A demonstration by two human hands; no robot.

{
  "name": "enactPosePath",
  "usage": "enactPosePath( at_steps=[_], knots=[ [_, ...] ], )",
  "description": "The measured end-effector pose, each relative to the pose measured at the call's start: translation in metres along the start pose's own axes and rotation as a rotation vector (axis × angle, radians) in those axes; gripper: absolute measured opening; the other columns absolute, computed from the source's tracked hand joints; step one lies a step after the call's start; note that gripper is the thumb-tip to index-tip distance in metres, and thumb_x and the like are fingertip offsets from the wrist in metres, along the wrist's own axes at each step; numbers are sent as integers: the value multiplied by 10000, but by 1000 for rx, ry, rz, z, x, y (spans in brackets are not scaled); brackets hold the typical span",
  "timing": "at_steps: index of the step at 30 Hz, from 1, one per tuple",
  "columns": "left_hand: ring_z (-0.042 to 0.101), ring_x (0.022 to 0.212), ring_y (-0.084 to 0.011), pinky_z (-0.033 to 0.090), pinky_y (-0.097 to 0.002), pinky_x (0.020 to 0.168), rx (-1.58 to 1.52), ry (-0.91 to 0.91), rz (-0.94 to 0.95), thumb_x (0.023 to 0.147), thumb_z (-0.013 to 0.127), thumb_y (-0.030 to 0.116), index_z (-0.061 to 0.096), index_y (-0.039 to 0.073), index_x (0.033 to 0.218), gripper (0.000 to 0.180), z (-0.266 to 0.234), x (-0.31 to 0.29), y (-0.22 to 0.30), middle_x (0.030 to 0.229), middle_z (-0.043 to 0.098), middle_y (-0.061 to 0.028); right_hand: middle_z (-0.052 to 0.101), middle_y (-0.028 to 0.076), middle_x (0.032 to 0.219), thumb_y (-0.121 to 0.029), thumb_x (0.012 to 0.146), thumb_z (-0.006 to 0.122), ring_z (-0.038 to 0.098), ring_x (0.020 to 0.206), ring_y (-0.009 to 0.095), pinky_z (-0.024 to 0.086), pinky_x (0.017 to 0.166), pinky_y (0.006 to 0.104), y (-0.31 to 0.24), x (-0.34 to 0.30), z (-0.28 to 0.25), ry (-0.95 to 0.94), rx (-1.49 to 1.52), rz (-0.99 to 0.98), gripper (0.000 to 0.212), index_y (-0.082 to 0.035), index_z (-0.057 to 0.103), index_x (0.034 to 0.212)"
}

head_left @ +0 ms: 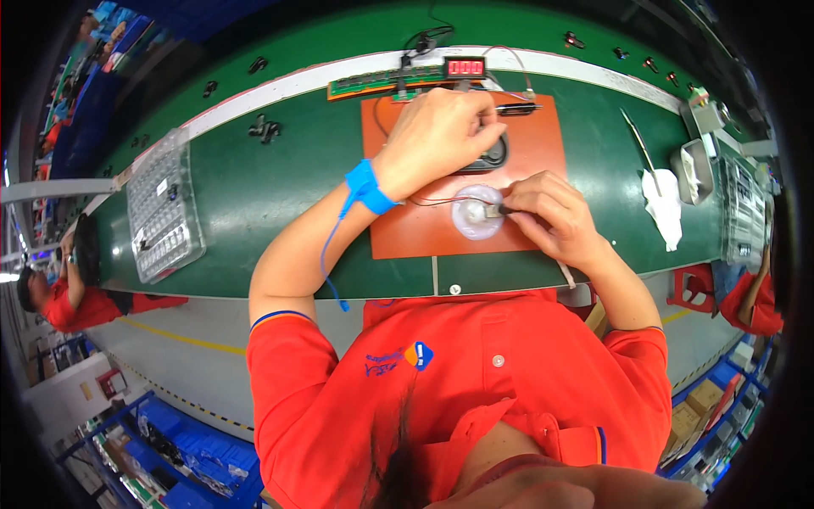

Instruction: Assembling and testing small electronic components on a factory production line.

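Note:
My left hand (445,131), with a blue wrist strap (370,187), is over the upper part of an orange mat (398,242). Its fingers are loosely bent, the thumb stands apart, and I see nothing held between them. Just past its fingertips is a black pen-like tool (517,109); a black rounded object (492,159) is partly hidden below the hand. My right hand (555,216) pinches a small dark part with a silvery end (498,209) at the right side of a round translucent dish (471,231). Thin wires (432,202) run leftward from there, under my left wrist.
Behind the mat are a green circuit strip (365,86) and a red digital display (465,67). A clear compartment tray (165,208) lies left. Tweezers (638,140), a white cloth (664,212) and a metal bin (695,174) are right. Other people sit at both sides.

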State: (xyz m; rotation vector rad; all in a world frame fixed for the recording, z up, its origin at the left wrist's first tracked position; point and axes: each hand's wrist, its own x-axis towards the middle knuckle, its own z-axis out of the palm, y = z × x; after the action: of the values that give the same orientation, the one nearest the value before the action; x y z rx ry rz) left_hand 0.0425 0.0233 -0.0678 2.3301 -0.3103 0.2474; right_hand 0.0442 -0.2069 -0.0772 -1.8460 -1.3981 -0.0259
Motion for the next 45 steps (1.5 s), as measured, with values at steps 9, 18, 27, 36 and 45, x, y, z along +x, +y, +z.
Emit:
enactPosePath(
  at_steps=[9, 18, 27, 36, 45],
  knots=[
    [637, 644, -161, 500, -311, 601, 27, 184, -83, 847, 714, 203, 676, 38, 892, 175, -46, -2, -31, 735, 664, -88, 649, 118, 918, 49, 737, 715, 650, 870, 302, 517, 744, 379, -3, 2, -3, -40, -132, -53, 216, -15, 628, 924],
    [677, 916, -316, 543, -392, 795, 787, 401, -18, 820, 673, 107, 671, 75, 1104, 286, -164, -20, -205, 1089, 684, -136, 647, 81, 885, -101, 871, 684, 606, 774, 171, 483, 718, 298, 125, 71, -59, 286, -305, 306, 173, -16, 640, 1014],
    [681, 899, -300, 547, -378, 774, 1018, 150, -224, 779, 687, 59, 669, 76, 1045, 267, -157, -11, -208, 1062, 690, -129, 637, 95, 943, -165, 806, 744, 614, 831, 223, 489, 731, 333, 87, 79, -33, 183, -172, 132, 282, -36, 641, 1034],
    [686, 684, -116, 530, -255, 587, -437, 24, -368, 837, 748, 162, 629, 45, 931, 191, -78, -2, -34, 748, 692, -50, 624, 82, 959, -129, 752, 771, 602, 956, 226, 448, 849, 358, 24, 59, 3, -44, -204, 236, 306, -32, 622, 1001],
    [670, 629, -314, 533, -424, 558, 243, 33, 40, 846, 675, 302, 670, 81, 889, 225, -3, 0, 5, 692, 682, -109, 640, 90, 949, -36, 802, 705, 614, 898, 270, 454, 841, 367, 5, 10, -1, 22, 271, 362, 186, -26, 620, 966]
  ],
)
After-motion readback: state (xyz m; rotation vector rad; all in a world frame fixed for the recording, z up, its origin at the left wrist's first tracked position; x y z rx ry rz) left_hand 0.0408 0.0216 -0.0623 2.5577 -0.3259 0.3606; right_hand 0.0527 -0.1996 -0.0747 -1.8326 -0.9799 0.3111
